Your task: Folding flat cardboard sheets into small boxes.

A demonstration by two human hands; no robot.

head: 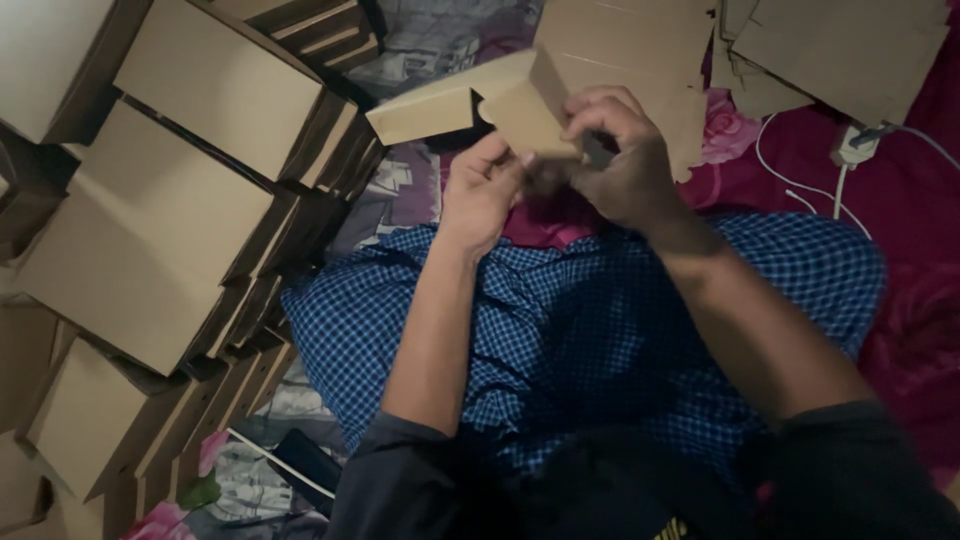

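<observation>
A partly folded brown cardboard box (470, 98) is held up above my lap. My left hand (480, 190) grips its lower edge from below, fingers curled around the card. My right hand (620, 160) pinches a flap of the same box from the right side. Both forearms reach out over my lap, which is covered by a blue checked cloth (600, 330). The box's inside is hidden.
Several finished brown cardboard boxes (180, 200) are stacked at the left. Flat cardboard sheets (830, 50) lie at the upper right. A white charger with cable (855, 150) rests on the dark red floral bedding (900, 230). A dark flat object (305, 462) lies near my left knee.
</observation>
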